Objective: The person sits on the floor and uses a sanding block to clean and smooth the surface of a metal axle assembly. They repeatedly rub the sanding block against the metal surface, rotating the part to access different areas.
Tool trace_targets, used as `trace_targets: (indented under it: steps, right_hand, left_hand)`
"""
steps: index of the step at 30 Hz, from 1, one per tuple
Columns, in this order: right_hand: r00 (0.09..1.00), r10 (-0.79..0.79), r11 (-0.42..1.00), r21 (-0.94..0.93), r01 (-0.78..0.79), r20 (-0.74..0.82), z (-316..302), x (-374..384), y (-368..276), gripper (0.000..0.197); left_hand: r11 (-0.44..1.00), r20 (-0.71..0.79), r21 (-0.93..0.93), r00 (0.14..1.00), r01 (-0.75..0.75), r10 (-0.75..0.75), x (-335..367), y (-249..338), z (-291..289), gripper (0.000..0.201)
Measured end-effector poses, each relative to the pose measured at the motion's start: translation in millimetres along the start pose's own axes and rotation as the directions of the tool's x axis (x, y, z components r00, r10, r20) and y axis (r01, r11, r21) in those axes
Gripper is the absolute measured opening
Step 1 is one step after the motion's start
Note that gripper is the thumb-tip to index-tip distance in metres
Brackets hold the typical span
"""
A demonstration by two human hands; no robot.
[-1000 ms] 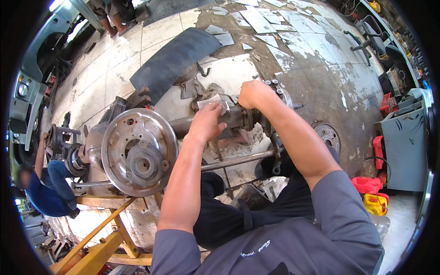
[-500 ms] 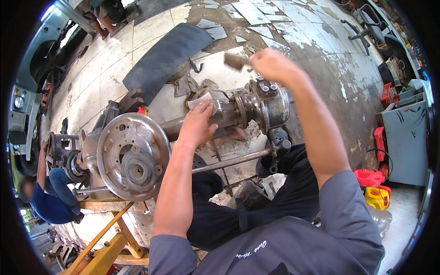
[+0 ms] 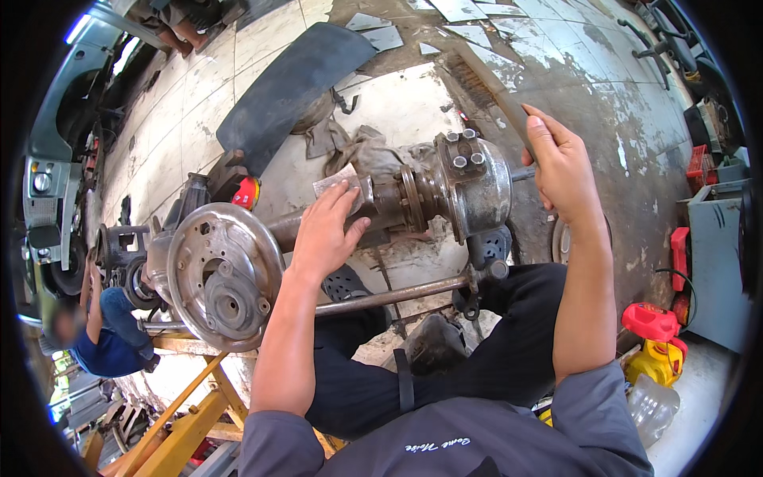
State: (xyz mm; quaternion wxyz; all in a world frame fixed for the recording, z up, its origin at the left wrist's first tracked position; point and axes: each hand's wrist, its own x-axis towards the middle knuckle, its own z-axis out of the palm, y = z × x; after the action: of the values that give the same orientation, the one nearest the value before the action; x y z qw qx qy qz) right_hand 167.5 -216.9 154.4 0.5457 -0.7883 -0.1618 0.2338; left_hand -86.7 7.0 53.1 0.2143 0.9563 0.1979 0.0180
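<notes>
My right hand (image 3: 564, 163) is closed around the handle of a wire brush (image 3: 502, 97), raised to the right of a greasy steel axle. The brush's bristle end points away to the upper left, clear of the metal. My left hand (image 3: 322, 230) lies over the axle tube (image 3: 288, 232), fingers stretched and thumb apart. Under its fingertips is a small pale, rough piece that looks like sandpaper (image 3: 337, 178). Right of it come a flange (image 3: 410, 199) and a rounded steering knuckle housing (image 3: 486, 187) with several bolts on top. A round backing plate (image 3: 184, 258) stands at the left.
A tie rod (image 3: 389, 297) crosses above my legs. Yellow stands (image 3: 179, 441) are below left. A person in blue (image 3: 103, 342) crouches at the far left. A grey rag (image 3: 366, 151) and dark curved panel (image 3: 294, 87) lie beyond. Red and yellow containers (image 3: 658, 359) stand right.
My right hand has moved right and nearer with the wire brush, swinging it away from the knuckle housing. My left hand stays on the axle tube. The view has shifted slightly.
</notes>
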Motion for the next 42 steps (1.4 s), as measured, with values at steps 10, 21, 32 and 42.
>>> trace_targets:
  steps: [10,21,32,42]
  right_hand:
    - [0.962,-0.063,0.965,-0.231,0.127,0.266,38,-33,-1,0.048]
    - [0.922,-0.078,0.629,-0.699,0.341,0.380,77,-116,37,0.061]
    - [0.928,-0.095,0.542,-0.763,0.351,0.359,99,-96,25,0.061]
    - [0.919,-0.173,0.510,-0.766,0.392,0.355,101,-95,46,0.059]
  left_hand:
    - [0.998,0.167,0.033,0.984,0.057,-0.061,14,11,-12,0.059]
    - [0.997,0.231,0.043,0.970,0.067,-0.075,14,0,-7,0.070]
    - [0.988,0.294,0.081,0.944,0.130,-0.148,5,15,-14,0.074]
    - [0.990,0.274,0.058,0.952,0.129,-0.140,7,9,-18,0.068]
